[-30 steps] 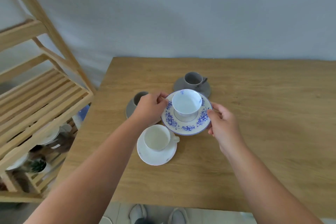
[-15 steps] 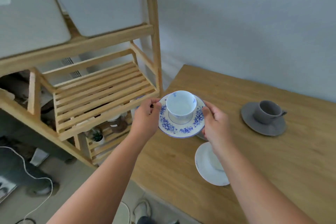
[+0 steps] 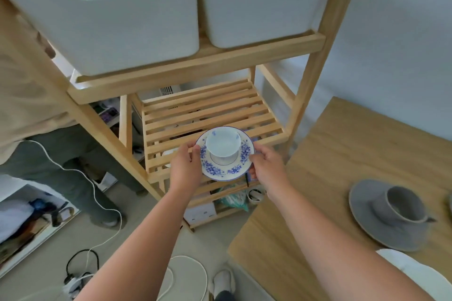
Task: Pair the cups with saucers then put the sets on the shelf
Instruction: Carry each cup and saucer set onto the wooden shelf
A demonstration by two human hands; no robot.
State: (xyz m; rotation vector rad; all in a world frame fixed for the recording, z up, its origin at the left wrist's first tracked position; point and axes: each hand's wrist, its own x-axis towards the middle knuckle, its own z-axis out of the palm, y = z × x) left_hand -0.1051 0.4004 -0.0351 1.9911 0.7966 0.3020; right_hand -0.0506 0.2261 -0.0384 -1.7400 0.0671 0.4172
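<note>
Item: blue-patterned set, carried to the shelf (image 3: pixel 212 115).
You gripped the floral saucer (image 3: pixel 226 166) by its rim, left hand (image 3: pixel 186 168) and right hand (image 3: pixel 267 168), white cup (image 3: pixel 222 142) seated on it, above the shelf's front edge; next likely needed: level lowering onto the slats.

Cup (image 3: pixel 222 142) on saucer (image 3: pixel 226 166) — over shelf (image 3: pixel 210 115)

Both forearms are bare to the frame edge, with no sleeves showing. The left hand (image 3: pixel 184 166) and right hand (image 3: pixel 267 166) wear no gloves. 1 white shoe (image 3: pixel 223 281) shows below.
</note>
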